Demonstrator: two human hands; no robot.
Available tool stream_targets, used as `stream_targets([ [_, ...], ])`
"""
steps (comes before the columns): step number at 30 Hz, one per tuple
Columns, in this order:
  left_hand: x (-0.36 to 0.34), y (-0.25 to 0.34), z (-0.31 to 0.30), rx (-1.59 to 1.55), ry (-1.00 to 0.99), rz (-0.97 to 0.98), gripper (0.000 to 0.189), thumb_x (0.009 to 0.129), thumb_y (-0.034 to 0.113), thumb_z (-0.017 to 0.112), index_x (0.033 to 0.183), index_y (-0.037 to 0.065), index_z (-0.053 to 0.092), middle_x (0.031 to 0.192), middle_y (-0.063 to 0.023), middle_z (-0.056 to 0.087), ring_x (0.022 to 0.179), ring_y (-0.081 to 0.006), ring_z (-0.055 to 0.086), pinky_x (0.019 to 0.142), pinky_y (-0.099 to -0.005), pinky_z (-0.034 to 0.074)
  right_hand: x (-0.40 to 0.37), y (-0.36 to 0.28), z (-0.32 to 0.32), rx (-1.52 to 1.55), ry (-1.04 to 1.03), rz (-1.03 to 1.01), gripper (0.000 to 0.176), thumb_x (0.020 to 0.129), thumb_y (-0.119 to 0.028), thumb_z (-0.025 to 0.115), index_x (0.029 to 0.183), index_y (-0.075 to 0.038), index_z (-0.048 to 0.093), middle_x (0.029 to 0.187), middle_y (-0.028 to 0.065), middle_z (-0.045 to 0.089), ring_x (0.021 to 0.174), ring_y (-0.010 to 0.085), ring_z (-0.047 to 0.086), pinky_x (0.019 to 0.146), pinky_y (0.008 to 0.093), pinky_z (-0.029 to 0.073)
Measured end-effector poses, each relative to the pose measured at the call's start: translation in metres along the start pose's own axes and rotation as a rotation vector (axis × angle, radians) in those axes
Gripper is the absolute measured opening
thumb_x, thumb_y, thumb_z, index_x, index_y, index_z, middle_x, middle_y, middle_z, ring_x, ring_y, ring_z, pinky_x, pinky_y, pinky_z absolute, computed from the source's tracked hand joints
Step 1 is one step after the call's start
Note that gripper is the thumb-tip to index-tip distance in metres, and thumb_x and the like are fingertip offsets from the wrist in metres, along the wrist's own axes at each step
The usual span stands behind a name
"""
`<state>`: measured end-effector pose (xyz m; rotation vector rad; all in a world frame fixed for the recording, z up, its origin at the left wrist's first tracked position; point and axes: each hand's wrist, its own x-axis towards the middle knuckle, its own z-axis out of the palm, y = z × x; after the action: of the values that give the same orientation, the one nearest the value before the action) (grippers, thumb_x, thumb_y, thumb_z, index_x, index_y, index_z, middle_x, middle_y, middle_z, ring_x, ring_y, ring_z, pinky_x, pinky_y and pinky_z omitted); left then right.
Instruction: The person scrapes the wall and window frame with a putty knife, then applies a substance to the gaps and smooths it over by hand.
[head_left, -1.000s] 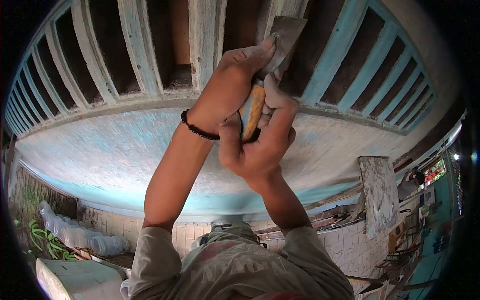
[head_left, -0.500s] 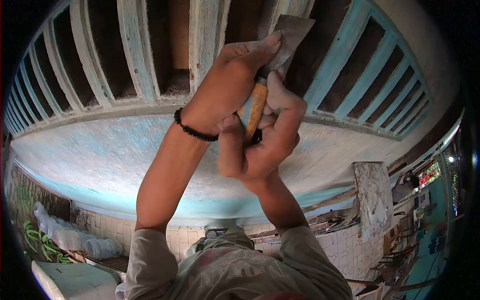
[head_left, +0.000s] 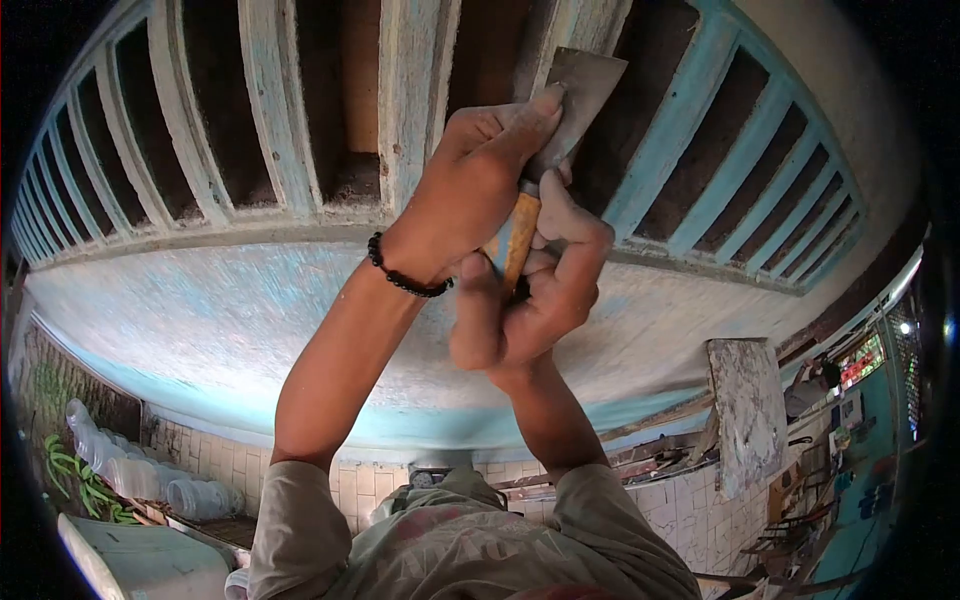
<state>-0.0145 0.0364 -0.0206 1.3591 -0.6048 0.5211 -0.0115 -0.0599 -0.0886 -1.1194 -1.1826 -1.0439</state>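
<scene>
A putty knife (head_left: 582, 100) with a flat metal blade and a worn wooden handle is held between both hands, its blade tilted up and to the right. My left hand (head_left: 485, 165), with a black beaded bracelet at the wrist, is closed on the blade, its thumb lying on the metal face. Lower down, my right hand (head_left: 545, 285) is closed about the handle, with its fingers curled and partly hidden. Behind the blade stand upright wooden slats (head_left: 410, 100) with peeling pale blue paint.
Below the slats runs a wall (head_left: 250, 310) with scraped, patchy blue paint. A weathered board (head_left: 745, 420) leans at the right, and a person (head_left: 812, 385) is beyond it. Clear plastic containers (head_left: 200, 495) and green bananas (head_left: 75, 480) lie at the lower left.
Both hands and the putty knife sit slightly lower in view, with the grip essentially the same. The far person at the right has shifted posture.
</scene>
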Motion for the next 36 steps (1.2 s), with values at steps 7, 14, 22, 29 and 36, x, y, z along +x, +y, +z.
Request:
stream_targets([
  [7,-0.001,0.003,0.007,-0.031,0.069,0.011,0.039,0.107,0.030,0.053,0.084,0.002,0.069,0.074,0.0019,0.064,0.066,-0.0043,0.054,0.060,-0.0214,0.043,0.002,0.001,0.004,0.008,0.039,-0.002,0.063,0.080,-0.010,0.060,0.132,0.020,0.039,0.125,0.0273,0.047,0.111,0.0251,0.058,0.094,0.0305,0.049],
  [14,0.011,0.016,0.016,-0.012,0.138,0.025,0.039,0.107,0.031,0.053,0.086,0.002,0.070,0.076,0.0014,0.065,0.067,-0.0041,0.054,0.061,-0.0220,0.044,0.016,0.000,-0.003,0.045,-0.007,0.015,0.063,0.082,-0.008,0.060,0.134,0.019,0.037,0.126,0.0265,0.047,0.114,0.0256,0.056,0.094,0.0311,0.050],
  [22,0.016,0.026,0.009,0.069,0.092,-0.033,0.035,0.105,0.026,0.053,0.122,0.000,0.070,0.101,-0.0010,0.071,0.090,-0.0061,0.060,0.083,-0.0231,0.048,0.021,0.005,0.004,0.051,0.006,-0.023,0.063,0.085,-0.008,0.060,0.136,0.019,0.034,0.123,0.0253,0.048,0.115,0.0254,0.056,0.095,0.0319,0.049],
  [29,0.018,0.028,0.003,0.075,0.053,-0.087,0.033,0.105,0.028,0.053,0.114,0.000,0.069,0.098,-0.0014,0.069,0.086,-0.0063,0.059,0.080,-0.0232,0.047,0.025,0.004,0.009,0.074,0.020,-0.017,0.061,0.083,-0.005,0.057,0.134,0.019,0.034,0.121,0.0251,0.048,0.111,0.0231,0.056,0.095,0.0320,0.049],
  [36,0.022,0.015,0.003,-0.050,0.073,0.087,0.037,0.105,0.030,0.056,0.090,0.001,0.072,0.081,0.0023,0.067,0.071,-0.0036,0.054,0.064,-0.0226,0.045,0.024,-0.002,0.012,-0.015,0.010,-0.025,0.064,0.078,-0.004,0.056,0.133,0.020,0.034,0.115,0.0226,0.050,0.106,0.0202,0.056,0.092,0.0304,0.050],
])
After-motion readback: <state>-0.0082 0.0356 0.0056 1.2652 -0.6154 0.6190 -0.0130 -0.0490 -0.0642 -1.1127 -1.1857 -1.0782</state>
